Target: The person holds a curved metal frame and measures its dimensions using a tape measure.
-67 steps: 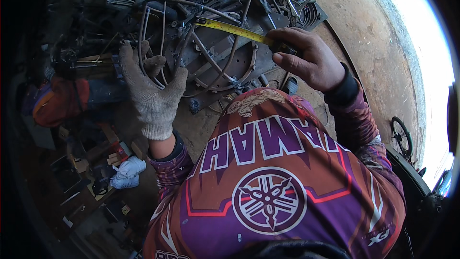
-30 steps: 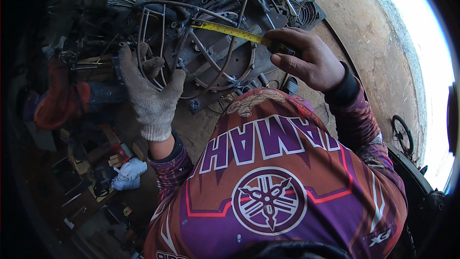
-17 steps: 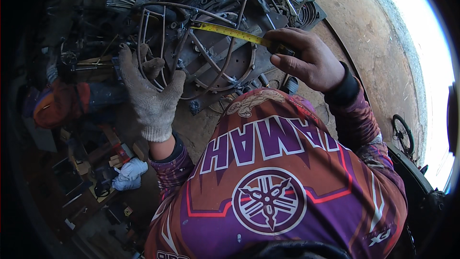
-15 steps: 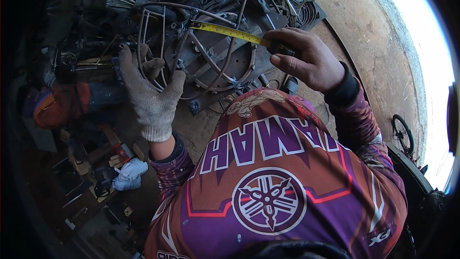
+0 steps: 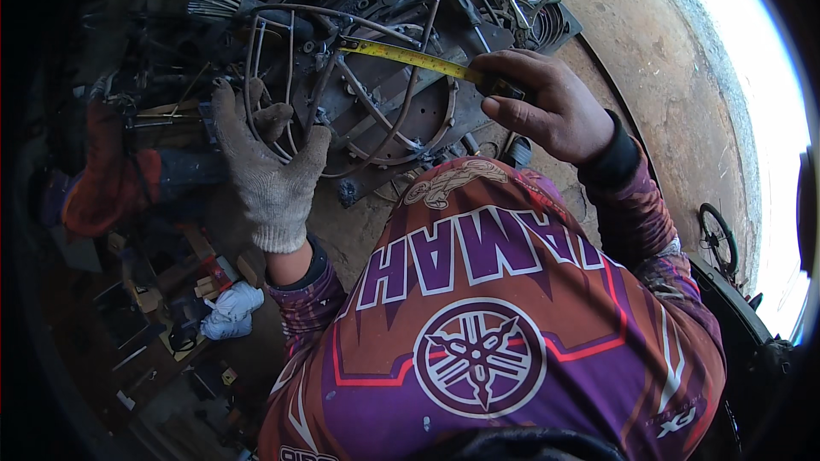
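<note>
My bare right hand (image 5: 555, 107) is closed around a tape measure (image 5: 500, 88) with a dark case. Its yellow blade (image 5: 410, 57) runs out leftward across a frame of bent metal rods (image 5: 401, 124), the tip lying by a joint at the frame's upper middle. A knitted, greyish work glove covers my left hand (image 5: 278, 158). That hand grips the left end of the rod frame, some fingers curled among the rods, with the index finger and thumb spread wide. Beneath the curved rods lies a dark metal plate with holes.
A screwdriver (image 5: 461, 4) and a coil of wire (image 5: 547, 21) lie beyond the frame. A bundle of thin rods (image 5: 213, 0) sits far left. Another person in an orange and purple top (image 5: 111, 188) is at the left. A bicycle wheel (image 5: 717, 239) stands at right.
The other person at the left has shifted, with an orange sleeve now reaching forward. My hands and the tape measure look unmoved.
</note>
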### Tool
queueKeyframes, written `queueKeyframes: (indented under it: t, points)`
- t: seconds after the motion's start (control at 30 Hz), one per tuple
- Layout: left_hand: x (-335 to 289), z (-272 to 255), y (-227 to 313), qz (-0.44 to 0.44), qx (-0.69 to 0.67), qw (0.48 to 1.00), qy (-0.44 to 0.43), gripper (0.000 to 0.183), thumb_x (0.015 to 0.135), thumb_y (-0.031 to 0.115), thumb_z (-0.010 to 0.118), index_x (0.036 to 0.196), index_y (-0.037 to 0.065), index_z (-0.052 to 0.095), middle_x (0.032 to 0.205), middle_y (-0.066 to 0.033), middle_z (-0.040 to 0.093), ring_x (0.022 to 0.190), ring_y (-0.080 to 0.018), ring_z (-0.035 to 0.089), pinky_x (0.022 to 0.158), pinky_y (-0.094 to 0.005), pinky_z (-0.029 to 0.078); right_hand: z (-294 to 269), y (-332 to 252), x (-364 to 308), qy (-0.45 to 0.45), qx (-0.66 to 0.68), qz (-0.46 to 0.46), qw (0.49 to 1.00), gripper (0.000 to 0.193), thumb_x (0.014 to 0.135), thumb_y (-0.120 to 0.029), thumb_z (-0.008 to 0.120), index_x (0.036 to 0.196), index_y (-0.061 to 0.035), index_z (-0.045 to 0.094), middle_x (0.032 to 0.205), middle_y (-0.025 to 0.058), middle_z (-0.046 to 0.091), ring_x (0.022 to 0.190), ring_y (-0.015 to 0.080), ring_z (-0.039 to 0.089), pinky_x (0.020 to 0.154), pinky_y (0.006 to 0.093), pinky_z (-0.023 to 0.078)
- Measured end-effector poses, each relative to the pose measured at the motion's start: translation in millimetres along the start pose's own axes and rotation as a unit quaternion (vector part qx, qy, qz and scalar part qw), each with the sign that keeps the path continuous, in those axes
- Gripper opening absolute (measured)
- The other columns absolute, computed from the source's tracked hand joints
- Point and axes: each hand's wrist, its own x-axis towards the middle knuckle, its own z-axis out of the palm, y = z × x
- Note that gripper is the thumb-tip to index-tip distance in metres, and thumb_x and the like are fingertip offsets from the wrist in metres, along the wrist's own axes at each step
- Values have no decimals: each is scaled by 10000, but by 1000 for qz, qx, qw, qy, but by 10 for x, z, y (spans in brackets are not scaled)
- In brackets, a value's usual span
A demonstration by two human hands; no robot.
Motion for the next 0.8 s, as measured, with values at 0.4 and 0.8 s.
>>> queueKeyframes:
  t: [0.4,0.8]
  points:
    - [-11,-4,-24,11,2,1000,-2,1046,685,-22,759,1537,16,154,1383,-224,457,1030,-186,568,929,-332,506,-4,17,0,1,-3,-7,1000,536,929,-422,633,1193,44,617,1072,223,669,969,343,672,871,404,531]
    - [-36,-6,-25,5,-20,1000,3,1059,671,6,825,1516,-24,188,1390,-208,455,1078,-200,542,952,-329,491,-16,9,-27,-20,22,25,999,584,925,-414,657,1272,49,578,1069,155,644,920,228,627,830,336,512]
